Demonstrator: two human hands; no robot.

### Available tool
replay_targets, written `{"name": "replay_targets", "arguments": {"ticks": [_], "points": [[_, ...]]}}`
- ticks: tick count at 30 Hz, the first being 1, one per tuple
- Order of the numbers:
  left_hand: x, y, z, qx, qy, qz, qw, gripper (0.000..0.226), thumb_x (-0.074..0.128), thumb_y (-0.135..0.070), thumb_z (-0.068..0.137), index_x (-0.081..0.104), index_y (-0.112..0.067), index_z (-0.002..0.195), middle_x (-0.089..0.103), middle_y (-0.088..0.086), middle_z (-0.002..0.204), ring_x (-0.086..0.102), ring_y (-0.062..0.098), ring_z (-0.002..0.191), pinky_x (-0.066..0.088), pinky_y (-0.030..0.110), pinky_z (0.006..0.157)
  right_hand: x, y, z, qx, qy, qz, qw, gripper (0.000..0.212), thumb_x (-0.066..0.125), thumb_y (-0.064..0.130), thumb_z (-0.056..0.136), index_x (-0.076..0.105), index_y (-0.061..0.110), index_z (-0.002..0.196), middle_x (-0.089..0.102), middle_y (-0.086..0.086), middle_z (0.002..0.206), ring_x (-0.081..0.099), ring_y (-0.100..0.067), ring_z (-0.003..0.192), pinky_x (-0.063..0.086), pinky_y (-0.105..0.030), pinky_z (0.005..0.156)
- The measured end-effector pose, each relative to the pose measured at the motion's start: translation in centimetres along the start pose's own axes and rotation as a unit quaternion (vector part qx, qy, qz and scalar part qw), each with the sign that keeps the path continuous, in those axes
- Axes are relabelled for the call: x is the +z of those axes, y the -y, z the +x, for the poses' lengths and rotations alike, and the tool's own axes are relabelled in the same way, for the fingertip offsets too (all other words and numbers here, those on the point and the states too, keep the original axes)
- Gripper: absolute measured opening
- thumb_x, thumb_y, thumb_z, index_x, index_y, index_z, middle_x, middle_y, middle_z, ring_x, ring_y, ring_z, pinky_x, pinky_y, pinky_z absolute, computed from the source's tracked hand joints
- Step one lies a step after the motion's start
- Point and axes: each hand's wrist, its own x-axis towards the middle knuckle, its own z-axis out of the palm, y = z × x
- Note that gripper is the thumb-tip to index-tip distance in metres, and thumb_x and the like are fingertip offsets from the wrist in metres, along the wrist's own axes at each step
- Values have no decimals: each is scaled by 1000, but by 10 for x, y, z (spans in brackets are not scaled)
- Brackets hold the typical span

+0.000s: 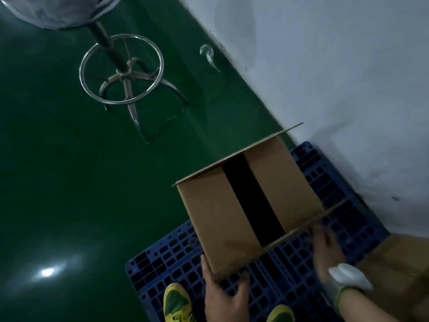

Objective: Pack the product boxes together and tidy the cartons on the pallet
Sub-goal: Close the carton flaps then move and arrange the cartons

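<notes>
A brown carton [218, 210] sits on the blue plastic pallet [329, 180], its inner flaps folded with a dark gap down the middle and its outer flaps standing up. My left hand [222, 296] grips the carton's near left corner at the near flap. My right hand [325, 249], blurred by motion, is at the right end of that same flap; its grip is unclear. A second brown carton [399, 259] lies at the pallet's right edge, cut off by the frame.
A metal stool [123, 73] with a foot ring stands on the green floor at upper left. A white wall [336, 66] runs along the pallet's far side. Clear plastic scrap [207, 54] lies by the wall. My yellow-green shoes [176, 303] are at the pallet's near edge.
</notes>
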Motion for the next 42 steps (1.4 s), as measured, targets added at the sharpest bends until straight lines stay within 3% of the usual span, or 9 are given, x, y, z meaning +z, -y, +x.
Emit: {"name": "replay_targets", "arguments": {"ticks": [5, 10, 14, 19, 24, 28, 31, 37, 42], "points": [[8, 9, 40, 47, 61, 342, 937, 55, 28, -70, 88, 58, -23, 89, 60, -5, 75, 57, 14, 62, 40, 26, 48, 38, 12, -14, -15, -49, 154, 987, 71, 33, 89, 68, 51, 33, 108, 60, -5, 108, 61, -26, 88, 44, -33, 64], [21, 37, 23, 30, 214, 411, 886, 28, 37, -45, 98, 57, -27, 105, 65, 0, 101, 62, 22, 88, 52, 38, 85, 44, 21, -22, 7, 37, 81, 996, 120, 55, 87, 57, -3, 38, 151, 9, -1, 161, 30, -29, 140, 35, -49, 106], [-6, 19, 8, 140, -34, 341, 929, 4, 46, -29, 95, 46, -26, 98, 49, 5, 110, 54, 25, 85, 49, 38, 72, 30, 13, -18, 28, 42, -150, 987, 114, 65, 62, 77, -24, 42, 144, -14, -15, 159, 31, -42, 137, 39, -54, 101], [-52, -65, 17, 531, -244, 255, 770, 46, 44, -33, 82, 48, -8, 120, 47, 17, 123, 40, 32, 115, 29, 45, 98, 43, 20, -17, -211, 86, -350, 909, 96, 54, 28, 94, -28, 59, 133, -33, -5, 154, -19, -41, 142, 12, -76, 104], [-54, -127, 67, 235, -50, 223, 945, 55, 17, -54, 97, 56, -29, 127, 66, 1, 114, 61, 20, 94, 45, 30, 80, 65, 16, -2, -170, 233, -406, 867, 72, 42, 47, 97, -13, 59, 141, -39, 7, 151, -32, -39, 137, 6, -80, 100], [-17, -118, 98, 171, 39, 428, 886, 78, 50, -66, 83, 20, -37, 150, 36, 13, 150, 42, 36, 129, 44, 45, 100, 64, 14, 3, -183, 208, -416, 866, 72, 45, 35, 99, -9, 60, 141, -37, 8, 152, -33, -39, 137, 4, -82, 98], [1, -104, 113, 128, 56, 409, 902, 121, 67, -77, 56, 1, -37, 149, 36, 14, 141, 50, 39, 113, 53, 51, 86, 65, 11, 5, -188, 191, -420, 867, 78, 51, 31, 97, -6, 60, 141, -37, 7, 152, -33, -38, 138, 6, -81, 99], [17, -89, 136, 137, -42, 497, 856, 131, 63, -86, 26, 14, -29, 133, 42, 12, 130, 54, 39, 107, 43, 61, 91, 62, 6, 12, -38, 100, -323, 940, 133, 74, 66, 63, -32, 42, 140, -40, -8, 150, -22, -43, 141, 14, -80, 99], [17, -81, 146, 141, -68, 474, 867, 130, 57, -89, 16, 24, -22, 123, 46, 11, 122, 54, 36, 102, 48, 52, 84, 66, 3, 17, -2, 122, -105, 987, 150, 89, 42, 58, -41, 39, 133, -13, -4, 160, 7, -33, 146, 20, -57, 113]]}}
